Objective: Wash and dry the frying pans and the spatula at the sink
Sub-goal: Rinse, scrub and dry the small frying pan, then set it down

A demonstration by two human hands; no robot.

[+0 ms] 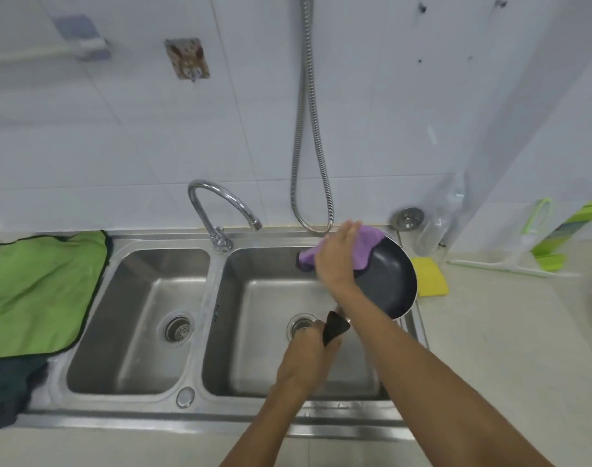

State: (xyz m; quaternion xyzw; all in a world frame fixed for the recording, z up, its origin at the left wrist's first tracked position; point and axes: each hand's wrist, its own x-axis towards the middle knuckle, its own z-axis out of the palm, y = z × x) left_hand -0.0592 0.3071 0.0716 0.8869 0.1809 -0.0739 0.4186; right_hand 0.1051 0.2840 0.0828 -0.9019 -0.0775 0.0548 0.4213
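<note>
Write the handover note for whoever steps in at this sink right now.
Left hand grips the handle of the frying pan, held tilted over the right basin.
Right hand presses the purple cloth on the pan's inside.
Done: the wash seems over; no water shows at the tap.
Left: finish wiping this pan. No other pan or spatula is in view.

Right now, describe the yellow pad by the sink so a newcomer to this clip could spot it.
Start at the steel double sink and go to the counter right of its right basin. There, partly hidden behind the tilted frying pan, lies the yellow pad. It is the only yellow thing; the squeegee to its right is green and white.
</note>
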